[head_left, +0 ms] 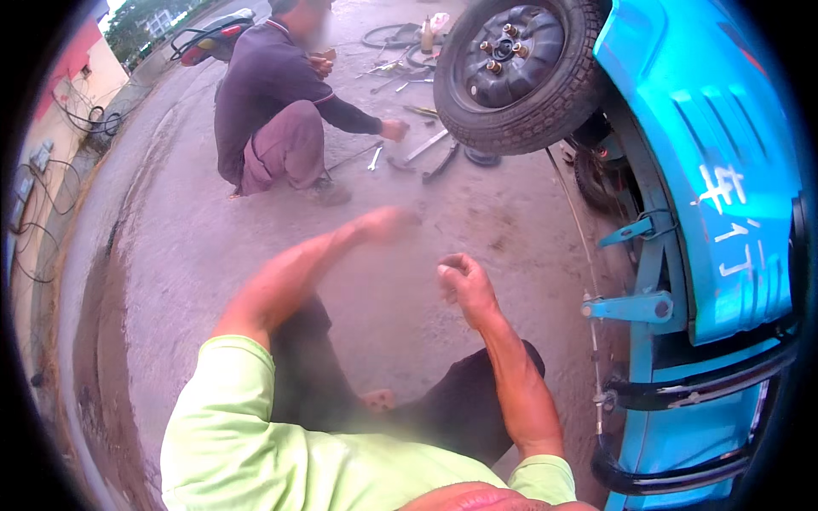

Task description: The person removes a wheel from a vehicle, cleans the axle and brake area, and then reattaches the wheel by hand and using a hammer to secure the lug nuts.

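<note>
My left hand [388, 224] is stretched forward over the concrete ground, smeared by motion, so its fingers and anything in them cannot be made out. To its right, my right hand [467, 285] is raised above the ground with its fingers curled in; whatever they may hold is hidden. Ahead of my left hand lies a small open-ended wrench [375, 159]. Beyond it are a long flat metal bar [425, 146] and a dark curved bar [440, 163]. The wheel [515, 72] of a tipped blue vehicle [682, 102] stands up at the far right, apart from both hands.
A person [277, 111] squats at the far left, one hand [394, 129] reaching toward the tools. Several more tools, hoses and a bottle [427, 36] lie behind. Black tubular bars [699, 392] and a cable [588, 255] run along the vehicle. A wall with wires [98, 119] borders the left.
</note>
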The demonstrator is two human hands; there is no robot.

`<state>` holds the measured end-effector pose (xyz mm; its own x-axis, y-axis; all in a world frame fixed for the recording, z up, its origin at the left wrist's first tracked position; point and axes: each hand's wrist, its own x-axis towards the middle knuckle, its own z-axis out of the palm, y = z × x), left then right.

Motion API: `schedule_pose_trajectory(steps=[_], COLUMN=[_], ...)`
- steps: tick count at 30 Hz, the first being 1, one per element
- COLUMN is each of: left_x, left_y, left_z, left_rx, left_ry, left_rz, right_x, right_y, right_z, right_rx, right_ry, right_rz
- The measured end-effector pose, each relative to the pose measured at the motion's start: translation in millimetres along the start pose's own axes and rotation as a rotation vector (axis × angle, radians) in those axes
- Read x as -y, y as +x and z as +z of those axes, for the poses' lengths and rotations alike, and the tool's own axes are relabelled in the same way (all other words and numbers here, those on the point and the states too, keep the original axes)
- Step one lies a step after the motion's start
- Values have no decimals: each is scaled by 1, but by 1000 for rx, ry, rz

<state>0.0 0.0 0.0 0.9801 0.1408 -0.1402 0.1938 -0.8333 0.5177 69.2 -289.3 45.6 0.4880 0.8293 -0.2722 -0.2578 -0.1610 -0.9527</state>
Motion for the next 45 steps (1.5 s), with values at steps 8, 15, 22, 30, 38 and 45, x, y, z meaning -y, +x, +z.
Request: schedule_pose_trajectory(steps=[8,15,22,30,38,45], left_x=[-63,-7,57,25,36,37], left_y=[16,61,146,232,247,253], left_z=[-64,-90,-110,-117,-115,-113], left_rx=[-139,-411,-454,-195,-143,-104], left_ry=[69,-1003,-1449,-2176,-2201,-2255], left_rz=[-148,-469,-338,261,312,327], right_x=[-35,-32,81,184,222,234], right_y=[25,40,25,77,88,94], right_z=[-32,-47,-44,-64,-67,-62], right_rx=[-46,-88,-476,-1174,-1346,-1419], right_ry=[323,480,545,-116,-471,-164], right_rz=[186,166,-269,-456,-251,-255])
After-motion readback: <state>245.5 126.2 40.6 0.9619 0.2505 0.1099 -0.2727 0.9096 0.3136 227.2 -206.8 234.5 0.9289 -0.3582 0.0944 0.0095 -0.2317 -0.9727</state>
